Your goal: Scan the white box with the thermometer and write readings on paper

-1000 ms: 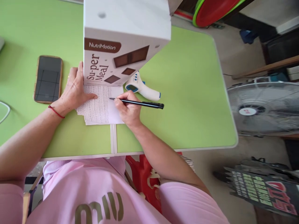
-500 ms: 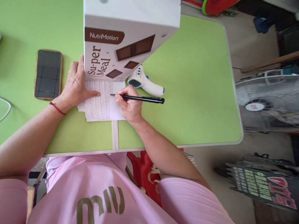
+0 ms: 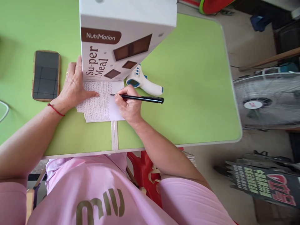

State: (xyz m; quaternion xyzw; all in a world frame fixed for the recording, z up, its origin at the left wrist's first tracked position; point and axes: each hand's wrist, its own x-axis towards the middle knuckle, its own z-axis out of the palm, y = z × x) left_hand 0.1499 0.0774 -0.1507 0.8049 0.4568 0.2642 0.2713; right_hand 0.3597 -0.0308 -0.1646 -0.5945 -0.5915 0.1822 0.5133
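Sheets of paper (image 3: 96, 106), much of the top one covered in rows of handwriting, lie on the green table (image 3: 192, 93). My right hand (image 3: 130, 104) is closed around a black pen (image 3: 150, 99), its tip at the right end of the written rows. My left hand (image 3: 72, 86) lies open with the thumb on the paper's left part; its other fingers reach beside the lower left edge of a tall white box (image 3: 93, 59) printed "NutriMotion Su-per Meal". The box stands at the paper's far edge and hides what is behind it.
A phone (image 3: 46, 75) in a brown-edged case lies left of my left hand. Just beyond my right hand is a white and blue infrared thermometer (image 3: 146, 84). A floor fan (image 3: 264, 103) stands past the table's right edge, and a white cable (image 3: 4, 111) is at far left.
The whole view has shifted slightly, so the table, box and phone appear a little further left. Both hands keep nearly the same place on the paper, and the pen stays in my right hand.
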